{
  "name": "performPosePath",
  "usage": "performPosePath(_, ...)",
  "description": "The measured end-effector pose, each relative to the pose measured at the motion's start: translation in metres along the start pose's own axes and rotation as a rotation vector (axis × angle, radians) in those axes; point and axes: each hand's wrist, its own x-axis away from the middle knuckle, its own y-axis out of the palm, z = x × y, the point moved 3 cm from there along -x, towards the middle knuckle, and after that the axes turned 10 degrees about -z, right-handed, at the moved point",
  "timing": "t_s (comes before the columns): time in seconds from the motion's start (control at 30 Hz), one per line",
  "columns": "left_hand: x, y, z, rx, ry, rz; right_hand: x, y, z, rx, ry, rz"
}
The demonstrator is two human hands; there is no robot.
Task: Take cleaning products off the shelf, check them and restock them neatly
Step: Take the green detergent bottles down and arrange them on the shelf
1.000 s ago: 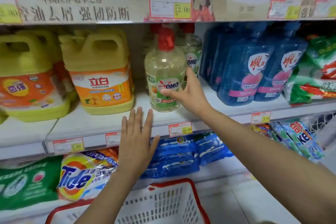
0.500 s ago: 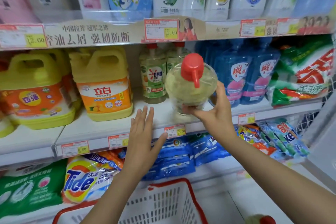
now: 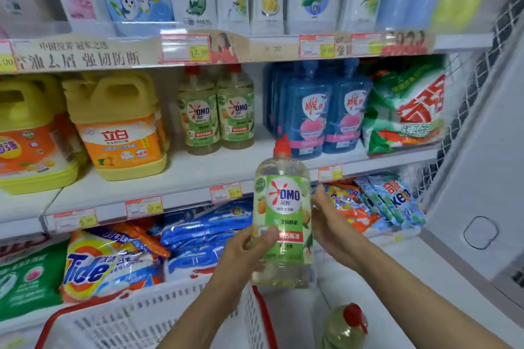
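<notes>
OMO detergent bottle (image 3: 283,215), red-capped, is upright between both hands. The left hand (image 3: 243,252) grips its lower left side, thumb across the green label; the right hand (image 3: 333,227) cups its right side, fingers going behind. Two shelved OMO bottles (image 3: 198,113) stand above and beyond the left hand. A white basket (image 3: 158,317) sits below the left hand, and another red-capped bottle (image 3: 344,329) lies under the right forearm.
</notes>
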Motion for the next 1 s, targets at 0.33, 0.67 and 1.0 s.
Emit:
performPosePath(0.33,-0.009,0.053,-0.004,-0.463,-0.015,0.156,0.014,-0.029,0.007,-0.215,-0.045,0.313)
performPosePath(0.67,-0.016,0.047,-0.023,-0.039,0.056,0.063,0.017,-0.043,-0.008,0.084,-0.047,0.177)
performPosePath(1.0,-0.006,0.036,-0.007,-0.2,-0.085,-0.168,0.014,-0.033,0.006,-0.122,-0.008,0.309)
